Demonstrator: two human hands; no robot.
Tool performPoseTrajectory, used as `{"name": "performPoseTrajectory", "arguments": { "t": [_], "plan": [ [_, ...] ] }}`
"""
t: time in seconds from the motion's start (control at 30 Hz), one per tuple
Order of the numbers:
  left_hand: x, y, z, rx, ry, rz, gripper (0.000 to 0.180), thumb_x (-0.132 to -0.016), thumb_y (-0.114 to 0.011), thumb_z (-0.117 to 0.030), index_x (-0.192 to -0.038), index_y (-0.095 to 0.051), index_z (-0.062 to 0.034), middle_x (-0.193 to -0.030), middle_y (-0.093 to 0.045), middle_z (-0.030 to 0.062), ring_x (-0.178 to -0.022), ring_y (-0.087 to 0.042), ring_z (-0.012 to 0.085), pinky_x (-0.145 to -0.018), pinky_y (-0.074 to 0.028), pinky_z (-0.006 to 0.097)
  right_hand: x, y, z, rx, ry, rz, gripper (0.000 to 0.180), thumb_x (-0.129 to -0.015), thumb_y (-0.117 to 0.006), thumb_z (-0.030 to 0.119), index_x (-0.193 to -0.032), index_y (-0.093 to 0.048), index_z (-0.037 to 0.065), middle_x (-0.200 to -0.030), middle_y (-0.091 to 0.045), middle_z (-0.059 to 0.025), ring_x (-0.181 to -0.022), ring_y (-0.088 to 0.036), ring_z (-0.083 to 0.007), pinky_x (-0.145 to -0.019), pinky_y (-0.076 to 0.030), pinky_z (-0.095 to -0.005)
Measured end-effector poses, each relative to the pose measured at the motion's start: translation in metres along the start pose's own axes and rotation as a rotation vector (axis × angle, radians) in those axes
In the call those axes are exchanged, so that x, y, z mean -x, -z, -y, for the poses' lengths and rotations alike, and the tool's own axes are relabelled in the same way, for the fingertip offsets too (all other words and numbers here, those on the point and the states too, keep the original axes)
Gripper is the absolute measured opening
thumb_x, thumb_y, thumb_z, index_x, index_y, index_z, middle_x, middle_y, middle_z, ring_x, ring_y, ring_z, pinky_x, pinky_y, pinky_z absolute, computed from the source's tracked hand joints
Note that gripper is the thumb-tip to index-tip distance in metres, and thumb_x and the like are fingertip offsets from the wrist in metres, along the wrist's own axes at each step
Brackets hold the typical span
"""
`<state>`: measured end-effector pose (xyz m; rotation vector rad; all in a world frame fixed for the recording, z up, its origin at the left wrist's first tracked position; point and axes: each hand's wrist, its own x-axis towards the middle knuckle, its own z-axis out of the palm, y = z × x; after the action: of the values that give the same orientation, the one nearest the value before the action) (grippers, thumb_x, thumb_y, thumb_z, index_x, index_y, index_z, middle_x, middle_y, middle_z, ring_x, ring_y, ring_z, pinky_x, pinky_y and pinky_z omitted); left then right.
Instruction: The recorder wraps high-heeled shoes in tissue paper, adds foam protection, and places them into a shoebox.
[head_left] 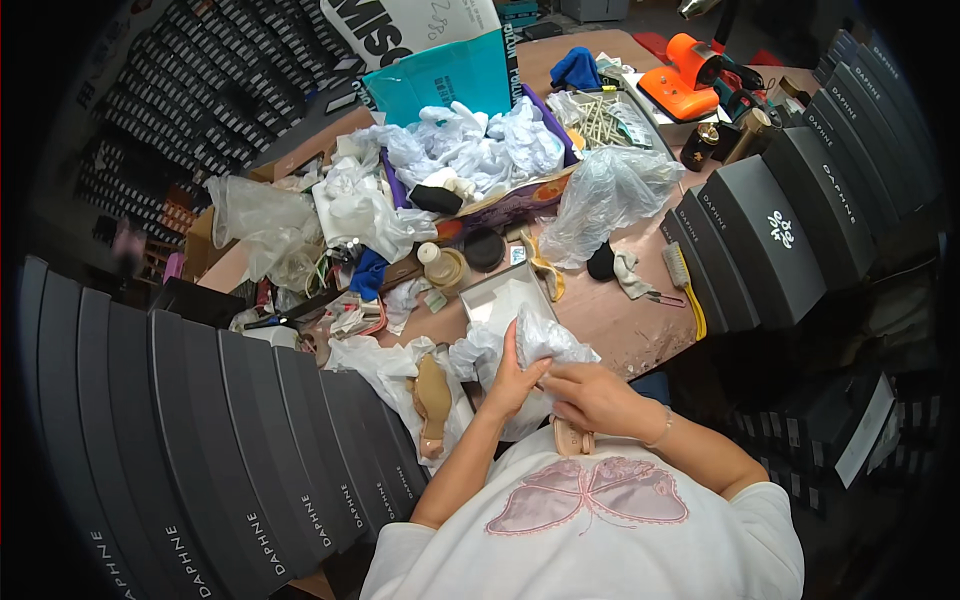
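Observation:
A crumpled clear plastic bag [548, 338] sits between my hands, in front of my chest. My left hand [512, 385] is closed on its left side, thumb pointing up along the plastic. From the right, my right hand [605, 402] pinches the bag's lower edge with curled fingers. Below the fingers shows the end of a beige shoe [573, 438]; the rest of it is hidden by the hand and plastic. Another shoe, a tan sandal [432, 395], lies on white tissue paper [375, 362] to the left. Just beyond my hands stands an open shoebox [492, 290] with white paper in it.
Dark shoebox stacks flank me on the left [190, 440] and right [790, 235]. A purple-edged carton [500, 212] full of crumpled paper stands at the back. Around it are a plastic bag [612, 195], a jar [443, 265], a yellow-handled brush [683, 285] and an orange tool [682, 82].

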<state>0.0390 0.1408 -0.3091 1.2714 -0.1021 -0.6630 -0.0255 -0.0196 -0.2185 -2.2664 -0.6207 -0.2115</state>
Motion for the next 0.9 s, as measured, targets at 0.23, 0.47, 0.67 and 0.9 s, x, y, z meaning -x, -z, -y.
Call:
{"name": "performPoseTrajectory", "arguments": {
  "t": [0.23, 0.47, 0.67, 0.9],
  "plan": [
    [-0.001, -0.002, 0.004, -0.216, -0.029, -0.004, 0.076, -0.082, -0.053, 0.005, -0.146, -0.013, -0.0087, -0.130, -0.042, 0.0142, -0.111, -0.049, 0.0197, -0.090, -0.044, 0.029, -0.002, -0.011, -0.014, 0.287, -0.240, 0.216, 0.015, -0.075, -0.061, 0.013, -0.086, -0.061, 0.003, -0.084, -0.062, -0.0110, -0.077, -0.060, -0.0272, -0.068, -0.047, -0.0398],
    [0.006, -0.002, -0.005, -0.159, -0.004, -0.055, 0.073, -0.083, -0.048, 0.008, -0.145, -0.013, -0.0061, -0.130, -0.041, 0.0140, -0.112, -0.047, 0.0190, -0.094, -0.040, 0.028, 0.008, -0.016, -0.010, 0.325, -0.090, 0.264, 0.009, -0.076, -0.056, 0.016, -0.080, -0.061, 0.009, -0.083, -0.057, -0.0073, -0.084, -0.056, -0.0238, -0.072, -0.040, -0.0354],
    [-0.002, 0.001, -0.007, -0.222, -0.095, 0.003, 0.071, -0.087, -0.048, 0.004, -0.145, -0.008, -0.0053, -0.129, -0.043, 0.0143, -0.114, -0.046, 0.0186, -0.095, -0.039, 0.028, -0.012, -0.028, -0.041, 0.339, -0.152, -0.076, 0.014, -0.070, -0.067, 0.016, -0.079, -0.058, 0.010, -0.089, -0.052, -0.0063, -0.090, -0.049, -0.0243, -0.074, -0.038, -0.0354],
    [0.001, -0.002, -0.006, -0.416, -0.127, -0.008, 0.068, -0.092, -0.051, -0.005, -0.145, -0.007, -0.0050, -0.130, -0.041, 0.0151, -0.116, -0.045, 0.0193, -0.095, -0.040, 0.029, -0.015, -0.055, -0.063, -0.033, -0.390, -0.317, 0.037, -0.069, -0.066, 0.006, -0.101, -0.049, 0.006, -0.096, -0.052, -0.0160, -0.091, -0.054, -0.0396, -0.075, -0.045, -0.0453]
  ]
}}
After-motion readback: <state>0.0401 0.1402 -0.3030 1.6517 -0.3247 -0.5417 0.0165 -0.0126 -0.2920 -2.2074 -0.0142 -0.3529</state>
